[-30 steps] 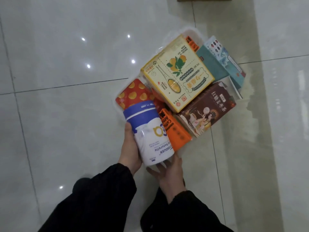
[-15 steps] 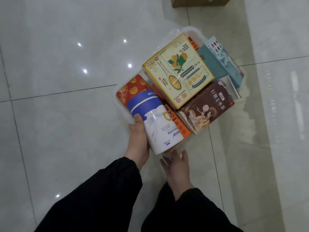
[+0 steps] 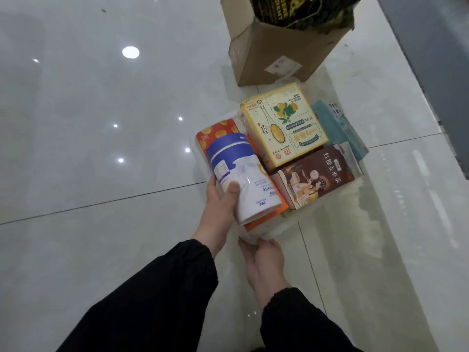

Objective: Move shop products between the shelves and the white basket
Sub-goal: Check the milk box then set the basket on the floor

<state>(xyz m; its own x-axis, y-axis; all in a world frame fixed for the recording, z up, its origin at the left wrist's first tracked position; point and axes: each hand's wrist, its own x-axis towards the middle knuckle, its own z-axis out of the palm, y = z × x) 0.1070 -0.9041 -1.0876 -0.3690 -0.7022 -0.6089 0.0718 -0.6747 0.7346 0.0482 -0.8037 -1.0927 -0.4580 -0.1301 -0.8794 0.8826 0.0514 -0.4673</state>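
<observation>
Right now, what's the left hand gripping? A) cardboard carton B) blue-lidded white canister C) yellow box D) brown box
B: the left hand wraps the blue-lidded white canister, thumb pressed across its label.

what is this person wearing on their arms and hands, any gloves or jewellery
Both arms are in long black sleeves. The left sleeve and right sleeve are loose, plain fabric with no print, gathered at the wrist. The left hand and right hand are bare: no gloves, and no ring, watch or bracelet shows.
</observation>
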